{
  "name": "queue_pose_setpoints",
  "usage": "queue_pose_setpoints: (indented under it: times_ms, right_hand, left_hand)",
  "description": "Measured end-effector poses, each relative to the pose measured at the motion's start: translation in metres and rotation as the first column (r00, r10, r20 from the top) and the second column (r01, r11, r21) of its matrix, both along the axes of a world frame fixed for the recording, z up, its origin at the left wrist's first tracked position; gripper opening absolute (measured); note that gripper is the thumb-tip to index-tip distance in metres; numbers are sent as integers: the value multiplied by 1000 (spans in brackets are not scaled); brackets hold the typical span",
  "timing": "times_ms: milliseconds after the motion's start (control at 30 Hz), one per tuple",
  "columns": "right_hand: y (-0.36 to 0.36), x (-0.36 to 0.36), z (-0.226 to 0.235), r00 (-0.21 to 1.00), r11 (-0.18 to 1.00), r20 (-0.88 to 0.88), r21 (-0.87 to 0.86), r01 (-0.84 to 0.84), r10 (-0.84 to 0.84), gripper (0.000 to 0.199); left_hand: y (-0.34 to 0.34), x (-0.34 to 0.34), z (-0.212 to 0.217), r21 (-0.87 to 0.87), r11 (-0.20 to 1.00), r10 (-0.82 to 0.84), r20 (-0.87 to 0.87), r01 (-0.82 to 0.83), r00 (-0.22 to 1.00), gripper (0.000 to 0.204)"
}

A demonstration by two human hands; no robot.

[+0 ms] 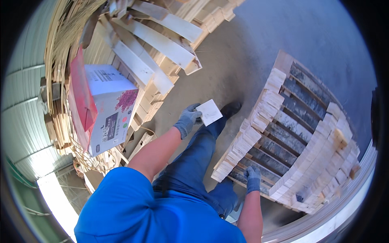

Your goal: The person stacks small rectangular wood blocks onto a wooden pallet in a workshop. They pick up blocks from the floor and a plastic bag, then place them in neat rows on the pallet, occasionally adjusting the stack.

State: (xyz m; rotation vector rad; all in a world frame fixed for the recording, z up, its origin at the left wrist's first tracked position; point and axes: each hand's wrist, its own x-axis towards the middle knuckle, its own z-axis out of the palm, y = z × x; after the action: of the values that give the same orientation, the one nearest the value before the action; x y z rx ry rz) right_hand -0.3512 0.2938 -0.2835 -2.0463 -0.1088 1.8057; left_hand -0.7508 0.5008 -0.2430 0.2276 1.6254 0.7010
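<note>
My left hand [187, 120], in a grey-blue work glove, grips a flat white square piece [209, 112] by its left edge, out in front of my leg. What the piece is made of I cannot tell. My right hand [253, 178], in a matching glove, hangs low at the near end of a slatted wooden pallet [294, 128]. Its fingers are curled, and nothing shows in them. Rows of short pale wood blocks [265, 106] line the pallet's left side, and more blocks [320, 166] are stacked along its right side.
Left of me, a printed cardboard box [111, 117] with a red flap stands beside stacked timber. Long white-faced boards [156, 40] lie on the timber, their ends jutting out over the grey concrete floor [227, 60]. Corrugated metal wall [24, 109] runs along the far left.
</note>
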Motion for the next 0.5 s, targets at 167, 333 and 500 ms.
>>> queue_pose_setpoints:
  times_ms: [167, 333, 500]
  right_hand:
    - [22, 18, 10, 984, 986, 94, 57, -154, 149, 20]
    - [44, 34, 11, 959, 959, 84, 67, -275, 270, 39]
    - [76, 24, 37, 931, 931, 131, 92, -353, 340, 24]
  left_hand:
    - [-6, -35, 73, 87, 996, 8, 15, -9, 1000, 60]
    - [-17, -65, 142, 259, 944, 186, 93, -204, 978, 59]
    - [-17, -90, 193, 390, 849, 329, 138, -356, 934, 56]
